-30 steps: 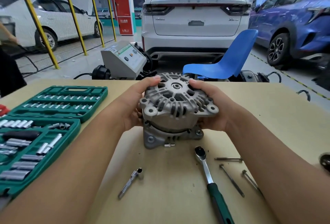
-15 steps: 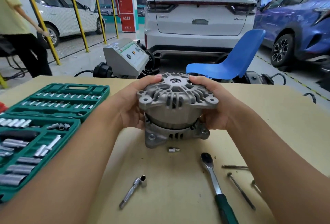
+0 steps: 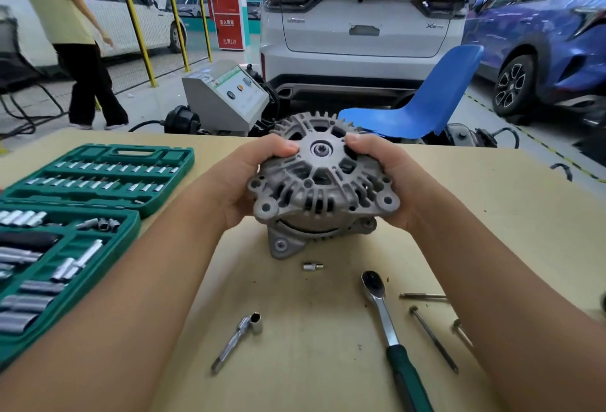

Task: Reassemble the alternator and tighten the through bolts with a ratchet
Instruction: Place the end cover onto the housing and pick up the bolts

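Workshop counter point(image 3: 492, 214): my left hand point(image 3: 244, 178) and right hand point(image 3: 390, 175) clasp the alternator point(image 3: 319, 188), fingers curled over its upper housing. I align bolt holes squarely; ratchet point(image 3: 387, 323) lies below.

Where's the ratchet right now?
In the head view, the ratchet lies on the table, lower right of the alternator, left of the loose bolts.

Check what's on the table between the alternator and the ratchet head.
Head view: one small silver socket bit lies on the table, just below the alternator and up-left of the ratchet head. Otherwise bare tabletop.
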Available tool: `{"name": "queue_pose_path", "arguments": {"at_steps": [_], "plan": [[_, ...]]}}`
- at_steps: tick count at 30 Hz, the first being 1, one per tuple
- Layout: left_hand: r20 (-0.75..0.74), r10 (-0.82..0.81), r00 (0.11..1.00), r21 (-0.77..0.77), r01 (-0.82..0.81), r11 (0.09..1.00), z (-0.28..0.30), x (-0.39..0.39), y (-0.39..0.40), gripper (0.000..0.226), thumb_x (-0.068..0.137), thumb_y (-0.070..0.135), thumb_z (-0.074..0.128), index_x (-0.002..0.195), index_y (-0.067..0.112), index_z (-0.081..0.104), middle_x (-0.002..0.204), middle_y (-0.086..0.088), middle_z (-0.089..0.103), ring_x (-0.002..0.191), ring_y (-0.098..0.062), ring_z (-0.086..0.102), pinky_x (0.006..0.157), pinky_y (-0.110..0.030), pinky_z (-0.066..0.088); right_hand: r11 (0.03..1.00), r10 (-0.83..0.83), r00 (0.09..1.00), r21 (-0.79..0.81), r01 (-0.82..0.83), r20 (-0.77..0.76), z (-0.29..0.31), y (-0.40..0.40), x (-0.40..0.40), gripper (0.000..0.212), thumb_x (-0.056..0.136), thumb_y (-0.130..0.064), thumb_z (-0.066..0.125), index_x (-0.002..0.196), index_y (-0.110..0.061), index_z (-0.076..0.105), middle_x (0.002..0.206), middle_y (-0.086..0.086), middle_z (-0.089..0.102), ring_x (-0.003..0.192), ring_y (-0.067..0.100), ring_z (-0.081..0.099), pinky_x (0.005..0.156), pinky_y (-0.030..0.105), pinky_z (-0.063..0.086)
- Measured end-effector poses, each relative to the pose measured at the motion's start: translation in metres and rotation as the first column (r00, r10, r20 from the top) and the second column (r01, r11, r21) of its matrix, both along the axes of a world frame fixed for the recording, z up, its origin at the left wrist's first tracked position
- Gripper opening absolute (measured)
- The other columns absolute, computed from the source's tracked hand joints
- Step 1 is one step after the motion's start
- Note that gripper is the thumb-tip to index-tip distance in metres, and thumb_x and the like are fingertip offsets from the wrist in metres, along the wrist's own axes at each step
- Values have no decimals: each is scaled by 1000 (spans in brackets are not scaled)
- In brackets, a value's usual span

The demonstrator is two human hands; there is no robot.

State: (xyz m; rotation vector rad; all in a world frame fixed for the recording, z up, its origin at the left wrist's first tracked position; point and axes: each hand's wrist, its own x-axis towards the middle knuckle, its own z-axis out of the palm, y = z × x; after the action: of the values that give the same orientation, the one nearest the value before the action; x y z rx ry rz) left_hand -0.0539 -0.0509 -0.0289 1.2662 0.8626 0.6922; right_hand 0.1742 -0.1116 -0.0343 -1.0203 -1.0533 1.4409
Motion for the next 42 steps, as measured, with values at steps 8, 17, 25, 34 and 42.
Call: {"name": "queue_pose_path", "arguments": {"at_steps": [8,17,25,34,42], "plan": [[161,47,986,506,-123,853,-5,11,0,90,58,35,91,140,32,53,129,-15,67,113,-37,70,92,-55,60,878,-111,983,477,28,147,9,0,27,77,64,-13,77,133,-22,46,111,24,66,90,43,65,78,57,59],[-16,-10,1000,675,19,738,-23,17,9,112,50,27,99,148,36,46,140,-4,58,125,-17,64,101,-38,58,927,-90,935,372,-47,343,-10,5,42,97,50,-8,88,133,-39,52,138,28,52,110,54,64,88,67,56],[-276,-128,953,592,273,758,-19,12,6,147,56,22,97,164,45,1,164,16,25,147,-7,39,117,-39,44,943,-25,910,311,-115,415,-11,1,34,116,48,-55,99,148,-48,42,145,6,50,127,28,62,101,45,55],[-65,-15,998,639,53,767,-30,25,1,112,46,42,100,140,48,39,137,26,58,127,2,59,98,-23,55,950,67,892,245,-195,448,-16,7,40,142,47,-27,102,158,-48,15,151,-11,43,129,17,61,99,34,56],[-106,-122,987,646,162,746,-22,19,16,106,55,21,100,144,32,44,128,25,65,120,1,64,90,-17,55,919,-10,871,349,-186,492,-3,1,32,114,47,-28,102,140,-48,40,127,-9,59,112,21,71,82,33,61]]}}
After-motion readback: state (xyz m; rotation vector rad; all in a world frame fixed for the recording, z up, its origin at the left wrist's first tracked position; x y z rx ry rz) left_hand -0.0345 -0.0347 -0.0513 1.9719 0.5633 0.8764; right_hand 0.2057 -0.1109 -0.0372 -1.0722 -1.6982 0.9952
